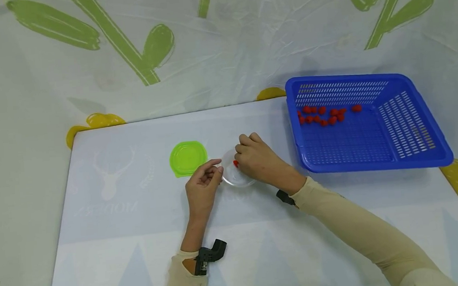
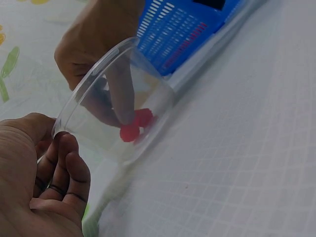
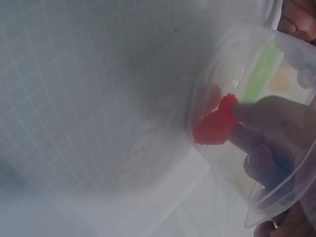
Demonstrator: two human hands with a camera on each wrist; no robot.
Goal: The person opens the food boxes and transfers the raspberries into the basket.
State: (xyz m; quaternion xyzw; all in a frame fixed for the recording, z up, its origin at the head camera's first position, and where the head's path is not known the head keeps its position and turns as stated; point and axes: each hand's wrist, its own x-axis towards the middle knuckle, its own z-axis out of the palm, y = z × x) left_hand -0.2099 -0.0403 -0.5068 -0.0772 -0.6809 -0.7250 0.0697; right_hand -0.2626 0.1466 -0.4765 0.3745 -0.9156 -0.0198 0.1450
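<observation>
A clear round plastic container (image 1: 237,178) stands on the table, with bumpy red raspberry-like berries inside. At its left rim, my left hand (image 1: 205,185) pinches the edge between thumb and fingers, also seen in the left wrist view. My right hand (image 1: 260,160) reaches down over the opposite rim into the container. In the right wrist view its thumb and finger pinch a red berry (image 3: 219,126) low inside, against another one. Through the clear wall in the left wrist view, a red berry (image 2: 130,132) shows at the fingertip.
A bright green lid (image 1: 188,158) lies left of the container, just beyond the left hand. To the right stands a blue slotted basket (image 1: 346,147) with several red berries (image 1: 332,120) gathered at its back left. A patterned curtain (image 1: 221,49) hangs behind the table.
</observation>
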